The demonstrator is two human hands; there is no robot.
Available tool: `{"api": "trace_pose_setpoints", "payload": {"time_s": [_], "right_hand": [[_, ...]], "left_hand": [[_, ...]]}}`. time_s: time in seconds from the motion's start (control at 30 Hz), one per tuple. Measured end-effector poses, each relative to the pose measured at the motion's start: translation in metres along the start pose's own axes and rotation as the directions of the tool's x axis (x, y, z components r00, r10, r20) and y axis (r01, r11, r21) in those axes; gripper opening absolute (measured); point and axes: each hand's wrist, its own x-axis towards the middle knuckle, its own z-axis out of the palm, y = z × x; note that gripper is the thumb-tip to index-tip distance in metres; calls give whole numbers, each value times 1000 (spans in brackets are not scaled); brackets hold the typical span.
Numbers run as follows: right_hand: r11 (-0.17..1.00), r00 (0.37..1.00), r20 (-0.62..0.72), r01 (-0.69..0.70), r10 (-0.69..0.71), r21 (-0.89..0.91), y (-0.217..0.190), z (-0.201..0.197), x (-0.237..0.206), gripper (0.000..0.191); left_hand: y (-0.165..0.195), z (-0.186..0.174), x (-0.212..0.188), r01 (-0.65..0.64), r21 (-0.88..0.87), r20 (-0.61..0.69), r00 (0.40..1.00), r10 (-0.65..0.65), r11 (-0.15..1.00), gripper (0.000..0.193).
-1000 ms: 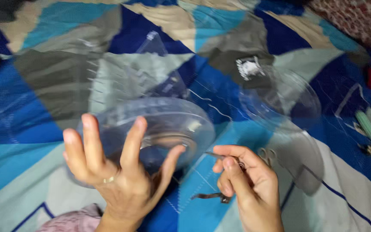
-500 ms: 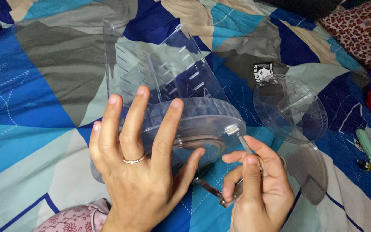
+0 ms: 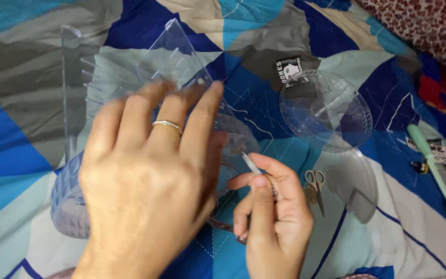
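Your left hand (image 3: pixel 150 191) is nearest the camera, fingers spread flat and splayed over the top of the clear round plastic base (image 3: pixel 73 201). Palm down, so it pins the piece against the bedspread (image 3: pixel 11 155) and keeps it from sliding on soft fabric. Ring (image 3: pixel 167 125) on one finger, sitting high on the knuckle. The hand is motion-blurred, so I can't tell how hard it presses.

Your right hand (image 3: pixel 272 222) sits just beside it, curled, thumb and forefinger pinching a thin clear rod (image 3: pixel 251 164) that points up and left toward the base's rim. A pinch grip there gives fine control of the tip. A second dark, thin piece (image 3: pixel 223 227) pokes out below the same hand; probably a tool, but too hidden to say.

The base lies on the bedspread under your left hand, ribbed side wall showing at lower left. Clear upright panels with small pegs (image 3: pixel 130 77) rise from behind your fingers, standing nearly vertical, so the assembly is right side up.

Small scissors (image 3: pixel 315 186) lie just right of your right hand, blades pointing down, within easy reach. A flat clear curved panel (image 3: pixel 357 181) lies next to them.

Farther out, a clear round dome piece (image 3: pixel 326 111) rests alone on the bedspread, apart from the base. A pale green comb (image 3: pixel 434 165) lies at far right.
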Motion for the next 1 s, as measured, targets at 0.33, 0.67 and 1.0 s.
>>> {"api": "trace_pose_setpoints", "payload": {"time_s": [0.33, 0.67, 1.0], "right_hand": [[977, 979, 112, -151, 169, -152, 12, 2, -5, 21], [773, 938, 20, -297, 346, 560, 43, 33, -19, 26], [690, 963, 28, -211, 267, 692, 59, 29, -24, 26]], "left_hand": [[7, 1, -1, -66, 63, -4, 998, 67, 996, 18], [4, 5, -8, -59, 71, 33, 998, 56, 996, 16], [-8, 1, -13, -59, -34, 63, 996, 61, 998, 20]]}}
